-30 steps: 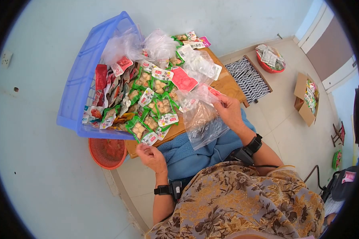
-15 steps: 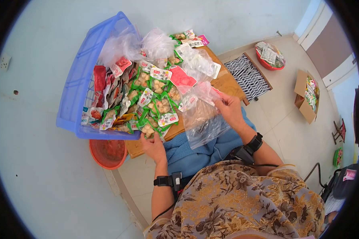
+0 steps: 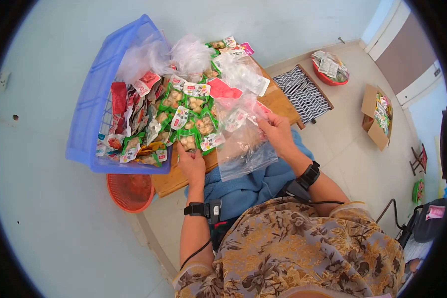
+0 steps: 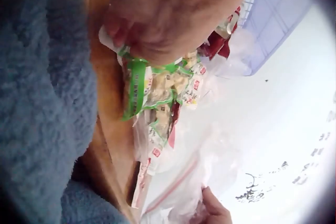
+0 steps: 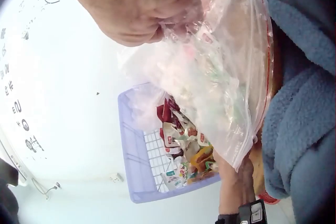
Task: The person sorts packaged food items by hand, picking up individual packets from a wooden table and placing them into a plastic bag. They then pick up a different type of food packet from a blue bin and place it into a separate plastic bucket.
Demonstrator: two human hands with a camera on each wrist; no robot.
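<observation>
My right hand [image 3: 278, 133] pinches the edge of a clear zip bag [image 3: 243, 159], which hangs over the table edge and the blue fleece cloth on the lap. In the right wrist view the bag [image 5: 231, 71] spreads wide, with a red line along its zip. At the table's near edge, my left hand [image 3: 191, 164] grips the lower end of a green-edged snack packet [image 3: 187, 141] with pale chunks inside. Its curled fingers partly hide that packet in the left wrist view. Several similar packets [image 3: 203, 123] lie heaped just beyond the left hand.
A blue plastic basket [image 3: 87, 109], tipped toward me, holds red and silver packets. Crumpled clear bags [image 3: 191, 54] lie behind the heap on the wooden table [image 3: 280, 102]. A red colander [image 3: 129, 191] stands below left. On the floor are a carton [image 3: 370, 114] and a red basin [image 3: 328, 77].
My left hand has moved up to the packets and taken hold of one, shifting it away from the table's near edge. The right hand, still on the zip bag, has drifted slightly left.
</observation>
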